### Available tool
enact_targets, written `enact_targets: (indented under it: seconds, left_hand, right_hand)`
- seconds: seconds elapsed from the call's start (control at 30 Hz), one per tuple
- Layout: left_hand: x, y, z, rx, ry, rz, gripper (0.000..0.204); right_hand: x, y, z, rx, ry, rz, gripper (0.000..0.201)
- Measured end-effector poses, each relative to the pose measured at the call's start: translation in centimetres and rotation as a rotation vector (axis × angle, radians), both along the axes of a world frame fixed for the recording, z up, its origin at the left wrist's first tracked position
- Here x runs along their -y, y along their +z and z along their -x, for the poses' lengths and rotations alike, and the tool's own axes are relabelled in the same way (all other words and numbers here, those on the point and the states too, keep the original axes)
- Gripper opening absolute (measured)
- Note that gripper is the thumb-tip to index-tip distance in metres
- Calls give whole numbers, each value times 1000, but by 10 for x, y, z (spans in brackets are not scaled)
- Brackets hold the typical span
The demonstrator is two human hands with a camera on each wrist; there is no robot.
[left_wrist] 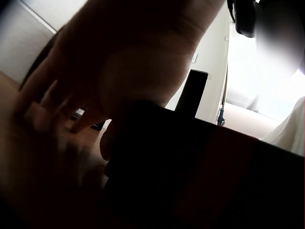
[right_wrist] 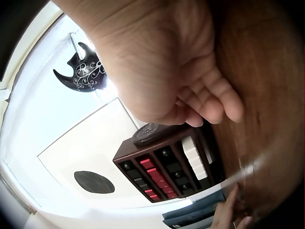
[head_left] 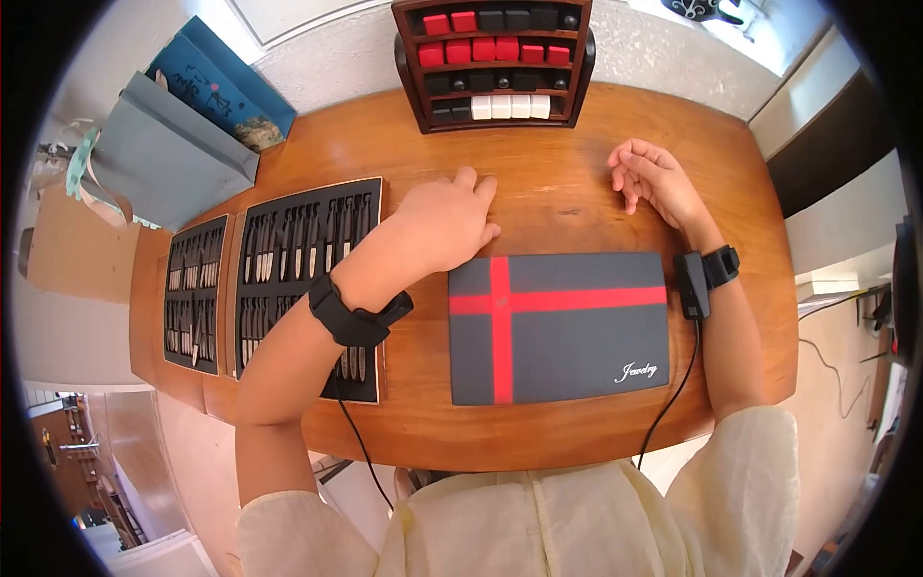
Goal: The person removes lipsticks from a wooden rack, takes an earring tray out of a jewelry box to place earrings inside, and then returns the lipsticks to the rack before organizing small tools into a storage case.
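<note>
Wooden tabletop (head_left: 423,423) bears the dark box (head_left: 586,356), bodyward of both hands — left hand (head_left: 447,219) open, right hand (head_left: 661,185) loosely curled, empty.

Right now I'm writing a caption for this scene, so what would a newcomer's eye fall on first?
Probably the dark box crossed by red bands, near the middle of the wooden table. Next would come the wooden rack at the back, its rows of red, black and white blocks standing out. Two dark trays of slim pieces fill the table's left side.
</note>
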State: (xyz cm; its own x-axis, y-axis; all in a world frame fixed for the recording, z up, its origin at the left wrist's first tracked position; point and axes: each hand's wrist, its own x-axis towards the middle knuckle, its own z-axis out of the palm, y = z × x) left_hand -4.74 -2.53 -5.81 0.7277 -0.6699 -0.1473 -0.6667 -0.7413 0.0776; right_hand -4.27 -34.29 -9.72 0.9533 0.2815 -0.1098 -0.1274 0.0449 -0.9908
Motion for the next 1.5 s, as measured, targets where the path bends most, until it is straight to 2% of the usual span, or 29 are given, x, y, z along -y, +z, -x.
enact_targets:
  seconds: [0.13, 0.2, 0.23, 0.3, 0.33, 0.4, 0.63, 0.7, 0.73, 0.8, 0.93, 1.0, 1.03, 1.1, 1.13, 1.2, 1.23, 1.3, 1.33, 1.37, 1.43, 1.47, 1.5]
  left_hand:
    - [9, 4, -12, 46, -120, -10, 47]
    - [25, 2, -25, 322, -191, -10, 41]
    - [31, 0, -32, 329, -192, -7, 41]
    - [44, -5, -49, 754, -272, 44, 43]
    - [49, -6, -57, 760, -268, 45, 43]
    - [59, -6, -71, 971, -351, 49, 44]
    - [82, -12, -83, 1006, -366, -157, 36]
    - [96, -12, -77, 944, -238, -407, 35]
    - [100, -10, -75, 942, -240, -404, 35]
    - [108, -7, -71, 893, -217, -592, 33]
    - [111, -7, -72, 833, -215, -670, 32]
    - [100, -9, -71, 887, -173, -276, 32]
    - [93, -6, -69, 887, -170, -278, 32]
    - [72, 2, -56, 827, -307, -30, 27]
    - [64, 13, -44, 822, -307, -35, 27]
    - [49, 39, -12, 535, -115, 90, 28]
    - [40, 45, 1, 527, -114, 88, 28]
    - [18, 50, 25, 279, -56, 230, 37]
    - [8, 49, 33, 278, -53, 231, 37]
    - [-1, 46, 39, 143, 38, 266, 40]
    - [-20, 37, 45, -127, 182, 383, 48]
    - [-28, 32, 50, -129, 189, 385, 48]
    - [-36, 29, 55, -246, 262, 421, 50]
  right_hand:
    - [-1, 1, 3, 13, -6, 19, 20]
    - [-2, -1, 2, 14, -10, 28, 20]
    - [-1, -1, 1, 16, -10, 36, 20]
    - [-2, 0, 2, 18, -15, 33, 20]
    - [-2, 0, 2, 10, -18, 26, 20]
    - [-1, -2, 1, 14, -17, 20, 20]
    - [-2, 0, 0, 11, -16, 19, 20]
    - [-4, 1, 1, 13, -24, 19, 20]
    - [-4, 1, 2, 15, -29, 21, 21]
    - [-4, 0, 1, 14, -26, 18, 20]
    - [-3, 0, 1, 19, -15, 1, 20]
    - [-4, 1, 1, 20, -17, 3, 20]
    - [-4, 1, 2, 18, -18, 3, 20]
    - [-4, 2, 2, 15, -22, -1, 20]
    - [-4, 2, 2, 14, -31, -2, 20]
    - [-5, 2, 1, 18, -29, 13, 21]
    - [-5, 3, 1, 25, -26, 36, 22]
    - [-5, 5, 0, 0, -5, 92, 25]
    - [-6, 10, 0, -14, 13, 147, 28]
    - [-8, 18, 3, -14, 16, 149, 28]
    - [-16, 43, 16, -11, 108, 578, 40]
    - [-17, 51, 24, -13, 116, 580, 40]
    - [-19, 58, 32, -53, 152, 642, 45]
